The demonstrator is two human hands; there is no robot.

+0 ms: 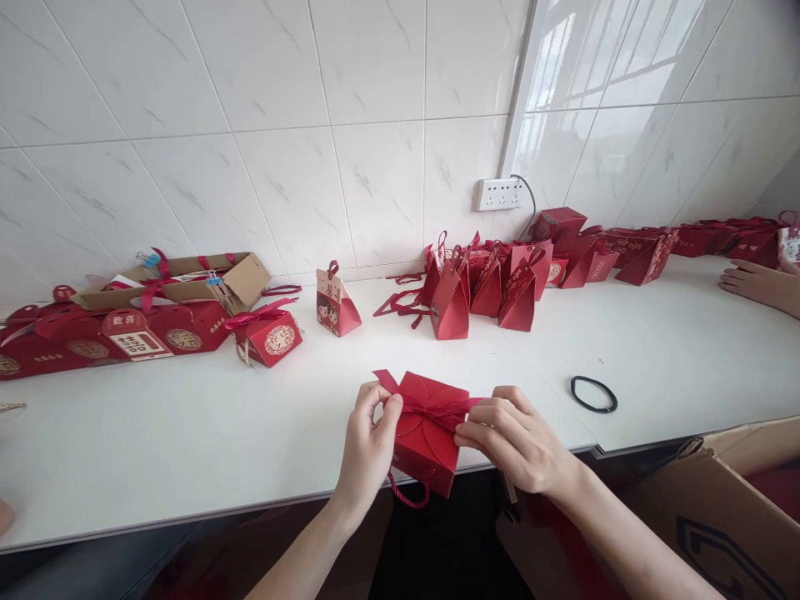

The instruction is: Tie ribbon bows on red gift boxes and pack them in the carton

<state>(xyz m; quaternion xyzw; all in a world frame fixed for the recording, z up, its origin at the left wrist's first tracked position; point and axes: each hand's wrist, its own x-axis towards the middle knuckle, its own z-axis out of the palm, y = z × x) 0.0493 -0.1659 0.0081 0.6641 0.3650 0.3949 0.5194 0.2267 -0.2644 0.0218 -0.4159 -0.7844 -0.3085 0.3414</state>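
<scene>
A red gift box [425, 467] with petal-shaped top flaps sits at the table's front edge, tilted slightly toward me. Across its top runs a red ribbon [427, 410], gathered into a bow at the middle. My left hand [370, 442] pinches the ribbon's left part between thumb and fingers, a loose tail sticking up beyond them. On the other side, my right hand [518, 437] is closed on the ribbon's right part, its fingertips against the box. A twisted red cord handle [409, 493] hangs from the box's near side.
Finished-looking red boxes [267, 337] line the left, beside an open cardboard carton [243, 279]. One triangular box [336, 304] stands alone; several more [451, 300] crowd the wall. A black hair tie [593, 394] lies right. Another person's hand [759, 283] rests far right, above a large cardboard box [718, 525].
</scene>
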